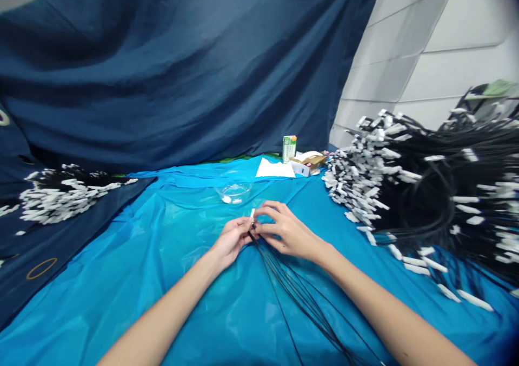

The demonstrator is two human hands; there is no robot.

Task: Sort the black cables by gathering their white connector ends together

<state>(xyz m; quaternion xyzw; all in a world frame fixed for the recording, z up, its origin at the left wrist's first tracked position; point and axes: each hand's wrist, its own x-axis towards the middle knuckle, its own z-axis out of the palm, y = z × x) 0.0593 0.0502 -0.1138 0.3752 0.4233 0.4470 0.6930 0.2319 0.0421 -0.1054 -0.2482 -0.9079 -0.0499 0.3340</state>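
My left hand (235,239) pinches the end of a bundle of thin black cables (279,274) at the middle of the table. From there the cables run down toward me and to the right, under my right forearm. A small white connector (253,213) sticks up between the fingertips of both hands. Curled around it, my right hand (284,228) has thumb and fingertips at the connector, its other fingers bent. Just beyond stands a clear round bowl (235,194) with a few small white pieces inside.
A large heap of black cables with white ends (365,177) fills the right side. Another pile (65,195) lies on dark cloth at left. Behind the bowl are white paper (275,168), a green-white carton (289,148) and an open small box (310,163). Blue sheeting (162,263) covers the table.
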